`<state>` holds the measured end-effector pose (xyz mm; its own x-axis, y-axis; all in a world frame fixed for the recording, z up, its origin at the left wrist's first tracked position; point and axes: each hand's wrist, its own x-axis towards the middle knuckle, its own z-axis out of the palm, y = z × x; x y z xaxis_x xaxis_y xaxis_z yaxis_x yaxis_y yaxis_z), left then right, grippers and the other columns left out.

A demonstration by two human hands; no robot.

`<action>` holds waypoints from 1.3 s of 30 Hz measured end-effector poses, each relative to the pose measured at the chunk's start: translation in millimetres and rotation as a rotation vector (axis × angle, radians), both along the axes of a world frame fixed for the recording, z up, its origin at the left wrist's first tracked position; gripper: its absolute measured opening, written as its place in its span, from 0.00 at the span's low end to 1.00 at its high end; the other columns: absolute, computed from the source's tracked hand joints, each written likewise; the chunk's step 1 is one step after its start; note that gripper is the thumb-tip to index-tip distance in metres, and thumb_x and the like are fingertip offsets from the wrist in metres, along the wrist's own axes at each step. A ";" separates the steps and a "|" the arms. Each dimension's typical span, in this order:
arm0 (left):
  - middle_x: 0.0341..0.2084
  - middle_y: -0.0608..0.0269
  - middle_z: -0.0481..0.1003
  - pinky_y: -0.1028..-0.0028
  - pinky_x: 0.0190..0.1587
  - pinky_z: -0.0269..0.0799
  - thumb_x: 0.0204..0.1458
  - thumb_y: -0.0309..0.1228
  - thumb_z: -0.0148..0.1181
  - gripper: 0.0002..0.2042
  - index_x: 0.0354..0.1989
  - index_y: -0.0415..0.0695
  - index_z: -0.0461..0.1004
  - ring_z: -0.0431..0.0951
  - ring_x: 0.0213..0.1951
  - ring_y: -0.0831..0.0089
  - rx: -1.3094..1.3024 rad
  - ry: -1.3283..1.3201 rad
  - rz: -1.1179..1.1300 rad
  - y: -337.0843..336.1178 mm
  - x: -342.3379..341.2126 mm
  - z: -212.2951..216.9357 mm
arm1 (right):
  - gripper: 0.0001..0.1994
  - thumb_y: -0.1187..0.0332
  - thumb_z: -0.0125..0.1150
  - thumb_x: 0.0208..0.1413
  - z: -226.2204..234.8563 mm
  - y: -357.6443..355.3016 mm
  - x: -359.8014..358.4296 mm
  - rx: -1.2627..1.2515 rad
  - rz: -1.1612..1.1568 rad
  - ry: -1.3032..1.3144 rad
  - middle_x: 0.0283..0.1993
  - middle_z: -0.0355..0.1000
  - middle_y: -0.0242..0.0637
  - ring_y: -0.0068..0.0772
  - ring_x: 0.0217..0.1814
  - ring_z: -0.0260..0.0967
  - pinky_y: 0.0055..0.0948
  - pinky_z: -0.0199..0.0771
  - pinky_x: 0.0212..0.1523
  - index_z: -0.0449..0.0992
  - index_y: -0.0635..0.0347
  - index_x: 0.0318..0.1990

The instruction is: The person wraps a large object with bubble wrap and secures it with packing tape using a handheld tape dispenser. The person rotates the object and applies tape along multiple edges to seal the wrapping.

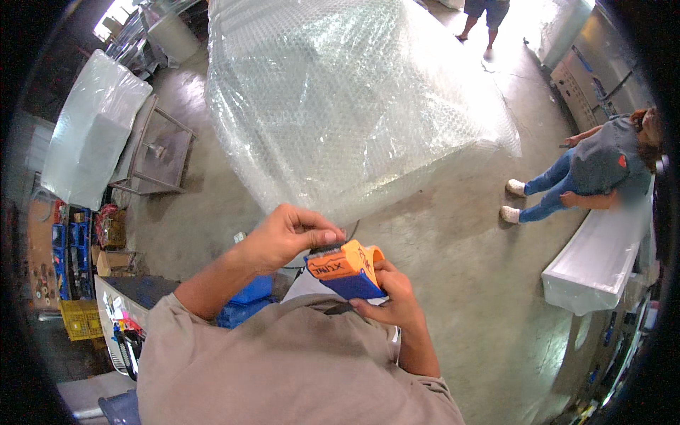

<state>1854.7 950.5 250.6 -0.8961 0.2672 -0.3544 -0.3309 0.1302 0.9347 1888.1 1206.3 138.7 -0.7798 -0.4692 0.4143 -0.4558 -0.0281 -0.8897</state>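
Note:
In front of my chest, my right hand (pixel 391 296) grips an orange and blue tape dispenser (pixel 338 263) with dark handwriting on its side. My right fingers wrap round its right end. Over its dark left edge, my left hand (pixel 296 232) is closed in a pinch, fingertips touching or just above that edge. What the pinch holds is too small to make out. Just beyond my hands rises a large object covered in clear bubble wrap (pixel 347 106); its near edge comes close to my left hand.
A person (pixel 595 166) stands at the right beside a long wrapped piece (pixel 598 255). Another person's legs (pixel 486 21) show at the far end. At left are a metal table (pixel 159 149), a wrapped panel (pixel 95 131), a yellow crate (pixel 81 319) and a blue bin (pixel 248 297).

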 end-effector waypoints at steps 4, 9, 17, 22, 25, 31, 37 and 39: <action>0.35 0.58 0.85 0.70 0.48 0.78 0.62 0.25 0.61 0.05 0.39 0.39 0.83 0.83 0.41 0.71 -0.596 0.630 0.349 -25.6 -56.6 20.3 | 0.16 0.62 0.75 0.52 -7.9 -13.0 -0.7 0.070 -0.122 -0.407 0.29 0.75 0.43 0.35 0.32 0.74 0.36 0.74 0.34 0.76 0.66 0.35; 0.50 0.50 0.76 0.56 0.59 0.68 0.59 0.30 0.62 0.19 0.60 0.49 0.75 0.75 0.54 0.55 -1.495 1.351 0.388 -69.9 -150.1 11.2 | 0.18 0.58 0.71 0.59 -25.8 -43.3 -9.6 0.062 -0.276 -0.647 0.25 0.76 0.34 0.21 0.27 0.71 0.28 0.72 0.28 0.79 0.69 0.37; 0.75 0.41 0.51 0.51 0.77 0.41 0.46 0.46 0.72 0.50 0.75 0.37 0.51 0.47 0.77 0.45 -1.310 0.893 -0.482 -38.3 -30.9 -42.8 | 0.17 0.59 0.71 0.59 -67.8 -39.4 16.6 -0.155 -0.330 -0.676 0.24 0.75 0.33 0.19 0.24 0.69 0.26 0.70 0.23 0.78 0.67 0.34; 0.74 0.34 0.50 0.49 0.77 0.41 0.41 0.51 0.75 0.56 0.72 0.28 0.52 0.47 0.76 0.43 -1.394 0.897 -0.313 -18.2 -9.4 -76.1 | 0.17 0.57 0.72 0.58 -113.2 -36.0 27.7 -0.040 -0.294 -0.655 0.24 0.75 0.34 0.21 0.25 0.70 0.28 0.71 0.26 0.79 0.66 0.35; 0.74 0.34 0.50 0.49 0.77 0.42 0.40 0.51 0.75 0.56 0.72 0.29 0.52 0.48 0.76 0.41 -1.490 0.824 -0.360 -19.2 -13.0 -88.5 | 0.18 0.55 0.71 0.58 -145.0 -35.9 27.5 0.063 -0.281 -0.620 0.24 0.75 0.36 0.24 0.25 0.71 0.30 0.72 0.28 0.79 0.65 0.36; 0.73 0.35 0.52 0.49 0.76 0.46 0.50 0.44 0.68 0.44 0.70 0.29 0.57 0.50 0.75 0.41 -1.601 0.913 -0.316 -9.5 4.6 -107.2 | 0.20 0.53 0.69 0.59 -229.3 -55.9 8.9 0.027 -0.161 -0.594 0.26 0.76 0.44 0.36 0.26 0.74 0.37 0.74 0.31 0.80 0.65 0.40; 0.78 0.49 0.43 0.51 0.79 0.27 0.61 0.43 0.46 0.37 0.76 0.34 0.49 0.36 0.79 0.51 -1.974 0.956 -1.547 24.8 7.4 -173.5 | 0.25 0.48 0.67 0.59 -280.9 -61.5 17.5 0.153 -0.178 -0.667 0.30 0.79 0.54 0.51 0.32 0.79 0.45 0.76 0.36 0.81 0.68 0.41; 0.79 0.50 0.40 0.52 0.78 0.22 0.62 0.44 0.43 0.37 0.76 0.35 0.48 0.34 0.79 0.52 -2.304 1.044 -1.673 29.6 5.0 -190.0 | 0.27 0.44 0.65 0.59 -286.1 -62.7 17.9 0.359 -0.283 -0.702 0.29 0.80 0.51 0.48 0.32 0.80 0.44 0.76 0.36 0.83 0.68 0.37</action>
